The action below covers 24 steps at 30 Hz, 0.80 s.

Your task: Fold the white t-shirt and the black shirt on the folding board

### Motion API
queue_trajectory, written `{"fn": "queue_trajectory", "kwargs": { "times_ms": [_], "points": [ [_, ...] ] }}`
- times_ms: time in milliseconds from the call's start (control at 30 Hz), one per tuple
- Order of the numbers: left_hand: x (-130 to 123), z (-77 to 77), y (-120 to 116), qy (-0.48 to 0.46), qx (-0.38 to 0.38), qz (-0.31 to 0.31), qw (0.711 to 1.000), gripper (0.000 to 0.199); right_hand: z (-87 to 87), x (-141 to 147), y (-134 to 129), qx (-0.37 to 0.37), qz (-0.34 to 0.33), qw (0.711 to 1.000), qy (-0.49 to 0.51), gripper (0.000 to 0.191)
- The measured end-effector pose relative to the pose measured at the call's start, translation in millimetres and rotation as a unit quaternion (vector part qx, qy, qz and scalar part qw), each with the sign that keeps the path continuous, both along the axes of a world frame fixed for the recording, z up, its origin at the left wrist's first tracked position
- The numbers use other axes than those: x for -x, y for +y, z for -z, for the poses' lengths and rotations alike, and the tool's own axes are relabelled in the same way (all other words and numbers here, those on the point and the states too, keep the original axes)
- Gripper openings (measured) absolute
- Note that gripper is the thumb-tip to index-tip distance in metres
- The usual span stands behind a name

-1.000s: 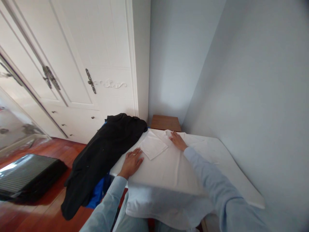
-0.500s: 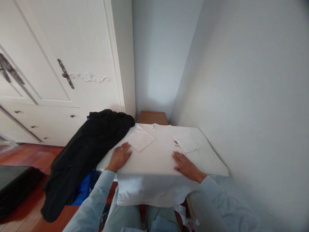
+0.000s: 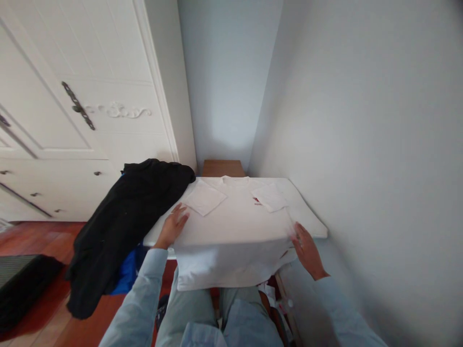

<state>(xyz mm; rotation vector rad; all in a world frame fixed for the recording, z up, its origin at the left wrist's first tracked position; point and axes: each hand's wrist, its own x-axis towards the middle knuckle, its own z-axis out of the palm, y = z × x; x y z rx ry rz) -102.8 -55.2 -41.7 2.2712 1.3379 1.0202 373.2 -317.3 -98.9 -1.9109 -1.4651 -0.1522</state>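
A white T-shirt (image 3: 235,219) with a small dark red print lies spread on a white table (image 3: 307,219), its sleeves folded inward and its lower part hanging over the front edge. My left hand (image 3: 172,226) rests at the shirt's left edge, below the left sleeve, with fingers apart. At the right edge of the shirt, my right hand (image 3: 306,245) has its fingers bent around the side; they look closed on the shirt's edge, slightly blurred.
A black garment (image 3: 126,224) drapes over the table's left end, with something blue (image 3: 126,274) under it. A white wardrobe (image 3: 126,140) stands at the left. Behind the table is a brown wooden piece (image 3: 223,168). A grey wall rises at the right.
My right hand has moved from the shirt's front to its right edge. My left hand stays near the left edge. The view has shifted slightly.
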Motion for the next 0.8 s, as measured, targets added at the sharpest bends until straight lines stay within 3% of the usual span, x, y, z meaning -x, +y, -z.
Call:
{"fn": "queue_trajectory", "kwargs": {
  "times_ms": [100, 167, 267, 367, 433, 533, 700, 800],
  "points": [
    [-2, 2.0, -43, -0.146, -0.056, -0.088, 0.984, 0.039, 30.1, 31, -21, -0.079, 0.11, 0.984, 0.116, 0.058],
    [-5, 14.7, -77, -0.211, -0.08, -0.18, 0.957, 0.032, 60.0, 46, -29, -0.071, 0.162, 0.966, 0.188, 0.058],
    [-10, 51.1, -123, -0.242, -0.039, -0.275, 0.929, 0.029, 105.4, 54, -32, -0.005, 0.161, 0.954, 0.252, 0.064],
    [-13, 95.2, -158, -0.234, 0.056, -0.276, 0.93, 0.032, 131.6, 52, -28, 0.041, 0.111, 0.943, 0.31, 0.071],
    [-14, 119.6, -176, -0.224, 0.121, -0.272, 0.928, 0.038, 135.5, 51, -24, 0.06, 0.06, 0.923, 0.376, 0.074],
    [-17, 142.8, -188, -0.142, 0.234, -0.271, 0.923, 0.05, 131.8, 51, -21, 0.087, 0.004, 0.874, 0.478, 0.074],
    [-20, 157.2, -172, -0.028, 0.348, -0.272, 0.897, 0.071, 128.6, 54, -27, 0.151, -0.008, 0.836, 0.527, 0.062],
    [-16, 156.1, -159, -0.017, 0.363, -0.282, 0.888, 0.062, 124.6, 56, -39, 0.179, -0.002, 0.819, 0.545, 0.058]
  ]
}}
